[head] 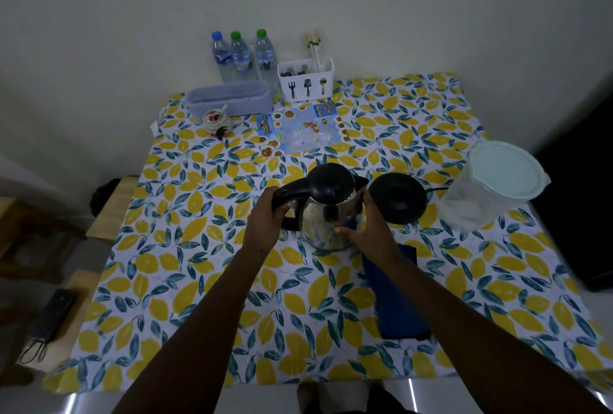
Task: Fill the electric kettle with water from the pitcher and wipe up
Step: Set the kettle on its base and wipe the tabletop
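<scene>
Left hand [265, 214] wraps the handle and right hand [363, 226] cups the body of the kettle [326, 211], apparently off its base [396, 198] just beyond the right fingertips; lid closed, so next open it, then fetch pitcher [494, 181] farther right.

Left hand [265, 221] wrapped around the black handle of the steel kettle [326, 214], right hand [368, 224] cupping the kettle's body from the other side, lid down, kettle standing on the lemon-print table [199, 247]. Just beside it on the right sits the round black base [396, 198], and further right the lidded clear pitcher [494, 181]. A folded blue cloth [398, 300] lies under the right forearm.
</scene>
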A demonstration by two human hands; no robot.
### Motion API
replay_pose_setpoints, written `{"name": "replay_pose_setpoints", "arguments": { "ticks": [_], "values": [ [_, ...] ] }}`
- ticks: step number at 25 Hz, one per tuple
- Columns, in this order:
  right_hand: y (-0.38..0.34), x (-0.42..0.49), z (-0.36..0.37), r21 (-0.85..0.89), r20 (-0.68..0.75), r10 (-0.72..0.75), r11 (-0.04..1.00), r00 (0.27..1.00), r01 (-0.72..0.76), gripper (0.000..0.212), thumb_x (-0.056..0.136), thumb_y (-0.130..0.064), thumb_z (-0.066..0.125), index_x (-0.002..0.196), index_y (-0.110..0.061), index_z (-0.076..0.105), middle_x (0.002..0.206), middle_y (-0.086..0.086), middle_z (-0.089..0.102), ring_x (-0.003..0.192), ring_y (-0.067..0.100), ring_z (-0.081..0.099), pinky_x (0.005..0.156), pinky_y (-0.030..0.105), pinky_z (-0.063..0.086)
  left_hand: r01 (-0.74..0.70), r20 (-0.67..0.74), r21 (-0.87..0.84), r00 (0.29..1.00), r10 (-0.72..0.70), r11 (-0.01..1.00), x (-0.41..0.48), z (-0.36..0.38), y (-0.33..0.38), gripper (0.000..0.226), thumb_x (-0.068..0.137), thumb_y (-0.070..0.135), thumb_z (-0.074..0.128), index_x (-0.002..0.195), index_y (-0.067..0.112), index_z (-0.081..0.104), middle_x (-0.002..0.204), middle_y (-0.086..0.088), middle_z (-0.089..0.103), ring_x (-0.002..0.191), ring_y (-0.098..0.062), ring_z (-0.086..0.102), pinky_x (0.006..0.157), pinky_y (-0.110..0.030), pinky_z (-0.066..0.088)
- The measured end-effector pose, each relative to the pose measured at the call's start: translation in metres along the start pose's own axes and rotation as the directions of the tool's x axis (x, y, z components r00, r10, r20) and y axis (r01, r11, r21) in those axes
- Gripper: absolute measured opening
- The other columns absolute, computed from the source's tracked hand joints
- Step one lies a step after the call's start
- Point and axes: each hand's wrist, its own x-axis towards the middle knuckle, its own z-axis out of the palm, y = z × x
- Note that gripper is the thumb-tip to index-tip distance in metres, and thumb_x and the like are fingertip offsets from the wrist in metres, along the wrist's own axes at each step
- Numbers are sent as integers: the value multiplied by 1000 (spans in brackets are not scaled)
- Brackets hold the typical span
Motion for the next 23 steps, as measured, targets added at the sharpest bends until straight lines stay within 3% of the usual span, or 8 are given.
{"name": "replay_pose_setpoints", "arguments": {
  "ticks": [4, 7, 10, 12, 14, 17, 20, 23],
  "values": [
    [0, 23, 0, 14, -2, 20, 1000, 1000, -20, 107, 66, -36, 86, 150, -19, 21, 135, -8, 51, 120, -3, 45, 91, 19, 42, -5, 2, 4, 1000, 5, 1000, 24, 3, -4, 18, 98, 25, 52, 114, 17, 52, 99, -1, 59, 85, -17, 55, 67, -26, 40],
    [9, 26, 4, -13, -6, 31, 999, 1000, -31, 107, 65, -37, 86, 149, -19, 22, 127, -12, 51, 112, -12, 43, 88, 15, 40, 8, 29, -10, 1000, -8, 1000, 28, 10, -15, 18, 98, 25, 52, 115, 18, 52, 99, 0, 59, 86, -17, 56, 69, -27, 40],
    [16, 23, 7, -50, -31, 30, 998, 999, -31, 105, 66, -35, 87, 148, -16, 24, 116, -18, 50, 109, -11, 44, 84, 1, 36, 13, 12, -39, 1000, -12, 999, 24, 16, -19, 20, 99, 27, 51, 118, 20, 52, 103, -1, 61, 92, -18, 59, 75, -31, 44],
    [15, 20, 7, -68, -36, 14, 998, 999, -16, 105, 68, -32, 86, 149, -14, 23, 121, -17, 46, 114, -18, 39, 88, -4, 30, 3, -17, -32, 1000, -4, 999, 19, 18, -19, 28, 100, 26, 49, 127, 19, 49, 115, -5, 61, 104, -22, 60, 83, -35, 49],
    [18, 10, 7, -113, -31, -18, 993, 999, 14, 104, 71, -32, 84, 151, -13, 19, 139, -8, 41, 130, -12, 28, 103, 8, 29, 57, -11, 19, 998, -57, 998, 8, 21, -20, 47, 100, 28, 48, 144, 16, 34, 142, -10, 48, 125, -25, 52, 95, -37, 47],
    [42, -26, 10, -393, -68, -37, 920, 997, 7, 85, 80, -38, 74, 148, -10, 31, 153, 15, 34, 142, 31, 30, 109, 52, 37, 192, 11, 111, 981, -194, 975, -24, 32, -24, 72, 99, 30, 48, 154, 15, 4, 162, -8, 17, 146, -25, 26, 108, -41, 38],
    [79, -81, 10, -678, -8, 123, 729, 992, -96, 75, 88, -55, 56, 150, -25, 28, 160, 10, 23, 146, 38, 18, 109, 61, 31, 197, 163, 283, 955, -249, 939, -69, 48, -40, 68, 101, 31, 43, 153, 12, 4, 163, -8, 5, 151, -26, 7, 120, -39, 17],
    [106, -111, 9, -751, 3, 241, 641, 971, -157, 73, 90, -59, 47, 152, -34, 17, 163, 5, 10, 148, 38, 7, 111, 62, 22, 92, 398, 421, 875, -275, 902, -115, 66, -54, 64, 101, 34, 41, 153, 14, 9, 164, -7, 3, 151, -27, -2, 121, -40, 10]
  ]
}}
